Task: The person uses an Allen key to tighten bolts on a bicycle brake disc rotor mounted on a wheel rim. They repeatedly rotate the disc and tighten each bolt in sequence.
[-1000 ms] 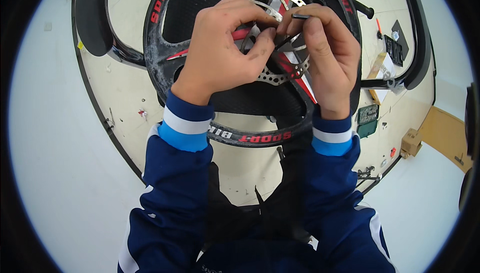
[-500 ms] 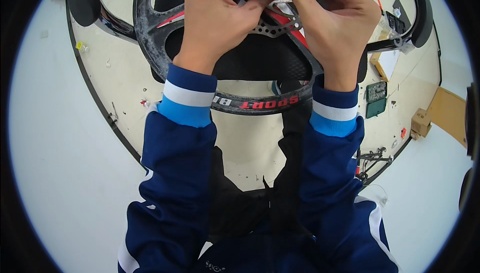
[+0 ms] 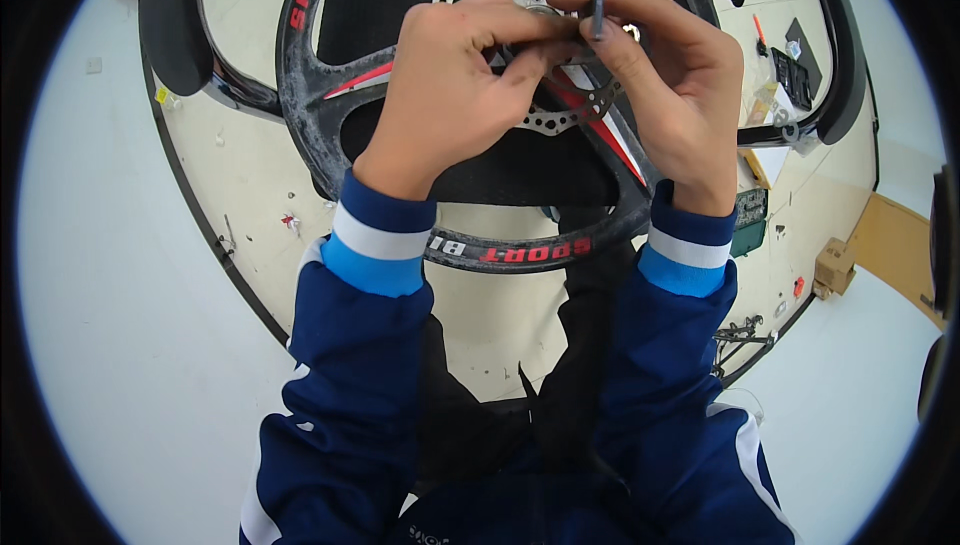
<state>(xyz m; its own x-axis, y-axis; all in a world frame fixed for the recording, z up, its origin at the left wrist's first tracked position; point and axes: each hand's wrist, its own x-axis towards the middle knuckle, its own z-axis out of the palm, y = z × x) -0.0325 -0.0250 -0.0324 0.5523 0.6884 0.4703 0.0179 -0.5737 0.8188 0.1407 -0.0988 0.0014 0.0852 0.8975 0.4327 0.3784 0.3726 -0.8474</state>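
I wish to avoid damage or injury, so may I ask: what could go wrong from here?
The small dark rod in the right hand might slip and scratch the perforated disc or poke the left hand close by. The wheel overhangs the near edge of the black seat, so pressing on its rim could tip it.

I watch through the left of two fisheye cameras worn on the head, facing steeply down from above a lap in black trousers (image 3: 465, 445). Close to my lens, two navy sleeves with white-and-blue cuffs (image 3: 360, 375) enter from below; a black spoked wheel with red lettering (image 3: 510, 254) is cropped by the top edge, above the pale floor (image 3: 495, 330).
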